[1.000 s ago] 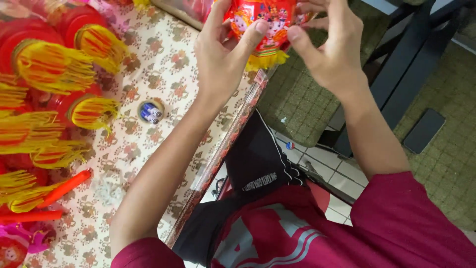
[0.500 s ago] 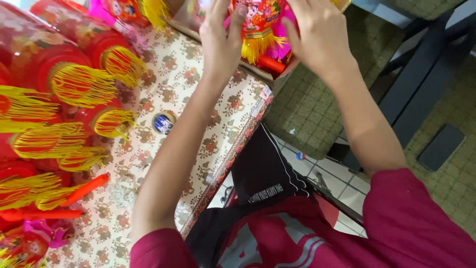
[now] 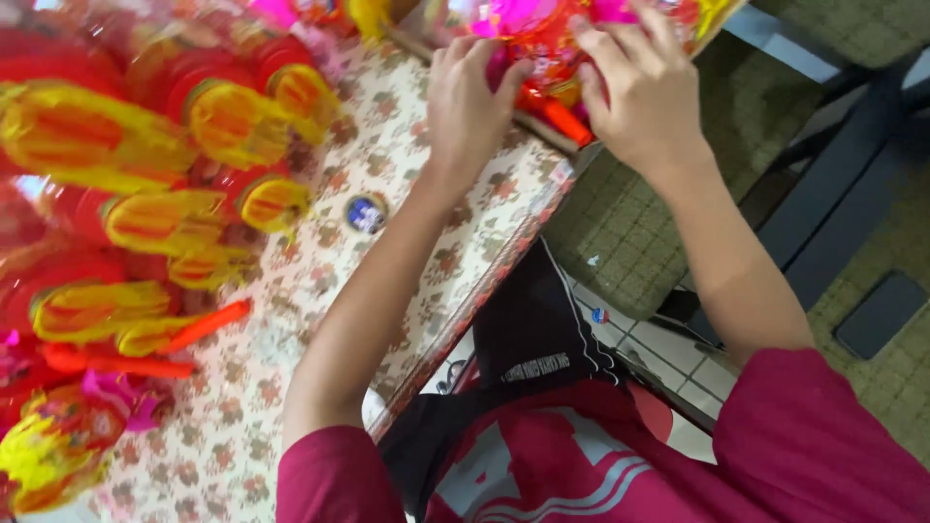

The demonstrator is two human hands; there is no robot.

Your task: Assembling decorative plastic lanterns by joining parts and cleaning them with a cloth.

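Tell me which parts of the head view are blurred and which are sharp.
Head view: the red and yellow lanterns at left are smeared by motion blur; the lantern held by the left hand and right hand is overexposed and soft; the flowered tablecloth and maroon shirt read fairly sharp.

We look down on a table (image 3: 300, 320) covered in a cream cloth printed with small flowers, its patterned edge running diagonally, and beyond it a greenish tiled floor (image 3: 630, 232) crossed by a dark bench (image 3: 823, 218).
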